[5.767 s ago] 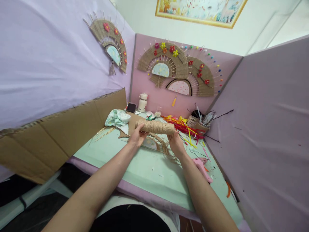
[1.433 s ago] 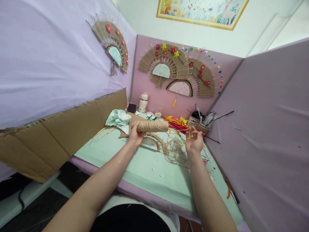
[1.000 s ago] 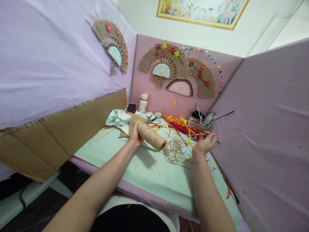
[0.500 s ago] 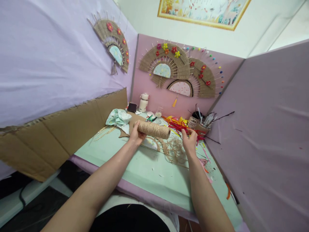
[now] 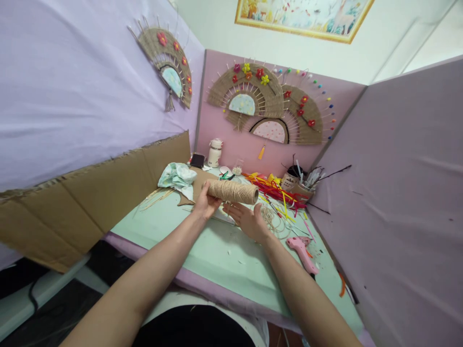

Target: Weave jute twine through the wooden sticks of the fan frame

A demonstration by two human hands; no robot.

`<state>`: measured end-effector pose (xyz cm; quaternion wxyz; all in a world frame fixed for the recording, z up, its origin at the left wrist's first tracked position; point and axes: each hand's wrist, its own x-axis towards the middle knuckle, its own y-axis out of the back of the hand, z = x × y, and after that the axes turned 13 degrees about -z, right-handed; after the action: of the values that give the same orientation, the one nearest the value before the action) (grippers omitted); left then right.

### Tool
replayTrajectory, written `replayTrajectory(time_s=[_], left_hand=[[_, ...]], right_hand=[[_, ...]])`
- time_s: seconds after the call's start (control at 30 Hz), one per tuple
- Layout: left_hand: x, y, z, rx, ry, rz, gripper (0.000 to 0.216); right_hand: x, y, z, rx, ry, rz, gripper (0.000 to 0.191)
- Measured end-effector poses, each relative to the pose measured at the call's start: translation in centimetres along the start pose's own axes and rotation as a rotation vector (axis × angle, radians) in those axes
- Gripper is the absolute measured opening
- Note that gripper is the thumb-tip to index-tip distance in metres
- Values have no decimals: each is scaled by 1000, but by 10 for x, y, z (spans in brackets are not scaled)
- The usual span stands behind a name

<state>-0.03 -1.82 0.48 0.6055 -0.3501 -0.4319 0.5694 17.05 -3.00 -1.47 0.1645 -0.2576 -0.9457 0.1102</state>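
Observation:
My left hand [image 5: 207, 203] is closed round the left end of a spool of jute twine [image 5: 234, 192], held level above the table. Just below the spool's right half, my right hand [image 5: 250, 221] stretches out its fingers, thumb apart, with the fingertips near the twine's underside. Whether those fingertips touch the twine or a strand of it, I cannot tell. Loose twine [image 5: 271, 218] lies tangled behind my right hand. Under my hands a flat piece with a pale face [image 5: 226, 214] is mostly covered.
A pink glue gun [image 5: 304, 254] lies at the right. Red and yellow fuzzy stems [image 5: 278, 190], a holder of sticks [image 5: 313, 180], a white bottle [image 5: 215, 153] and crumpled cloth [image 5: 177, 177] stand along the back. Cardboard [image 5: 108, 188] edges the left; decorated fans [image 5: 267, 99] hang on the panel.
My right hand has swung left from beside the stems to beneath the spool, its fingers straightening out. The glue gun now shows fully. The spool has shifted slightly right.

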Motion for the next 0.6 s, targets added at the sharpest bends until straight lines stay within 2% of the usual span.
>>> replayTrajectory(time_s=[0.1,0.17,0.23,0.3,0.43,0.5,0.6], left_hand=[[3,2,0,-12,-44,43,32],[5,4,0,-10,-74,66,28],[6,6,0,3,-96,99,25],[8,9,-1,30,-100,125,23],[9,13,-1,78,-80,148,26],[9,13,-1,70,-61,160,29],[8,11,0,57,-58,163,30]], right_hand=[[-3,2,6,-151,-71,-66,62],[-4,4,7,-252,-87,-36,42],[-6,4,4,-283,-55,42,31],[-7,6,-3,-240,34,136,31],[-10,15,-28,-81,331,328,30],[-14,24,-41,-12,411,425,31],[-21,41,-55,109,514,643,30]])
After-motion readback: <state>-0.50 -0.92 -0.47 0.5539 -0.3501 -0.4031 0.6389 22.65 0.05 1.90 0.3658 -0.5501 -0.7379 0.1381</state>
